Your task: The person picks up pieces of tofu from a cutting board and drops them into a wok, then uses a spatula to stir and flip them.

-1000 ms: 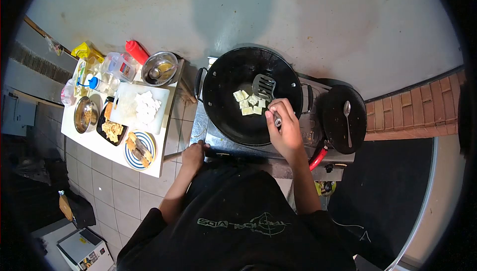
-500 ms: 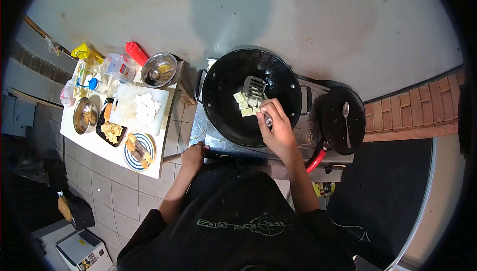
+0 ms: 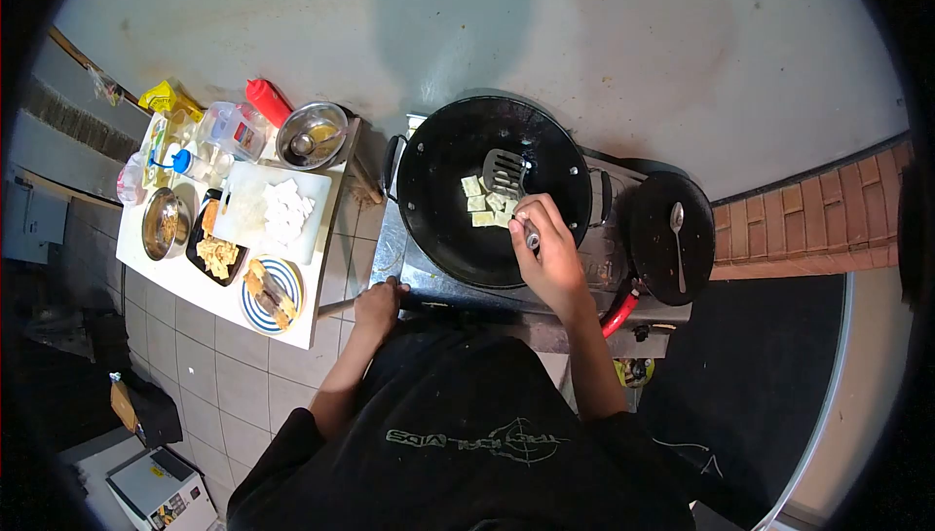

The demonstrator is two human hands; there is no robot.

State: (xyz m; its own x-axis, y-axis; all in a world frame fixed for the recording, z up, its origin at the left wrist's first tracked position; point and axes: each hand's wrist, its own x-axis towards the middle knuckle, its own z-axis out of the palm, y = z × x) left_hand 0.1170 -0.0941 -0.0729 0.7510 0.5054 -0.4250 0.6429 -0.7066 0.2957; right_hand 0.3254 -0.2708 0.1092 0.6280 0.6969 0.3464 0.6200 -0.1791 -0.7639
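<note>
My right hand (image 3: 552,256) is closed round the handle of a slotted spatula (image 3: 504,173) over a large black wok (image 3: 443,239). The spatula's head is inside the wok, just above and beside several pale cubes (image 3: 482,218). The wok stands on a metal stove (image 3: 392,256). My left hand (image 3: 378,305) rests at the stove's front left edge, its fingers curled against the rim; whether it grips anything is too small to tell.
On the left, a white table (image 3: 195,283) bears a cutting board (image 3: 239,202) with white pieces, a striped plate (image 3: 249,314), metal bowls (image 3: 335,149) and a red bottle (image 3: 266,100). Right of the wok, a black pan (image 3: 654,229) with a red handle holds a spoon (image 3: 679,239).
My right hand and the spatula have shifted slightly to the right, and the cubes are arranged a little differently. My left hand stays at the stove edge.
</note>
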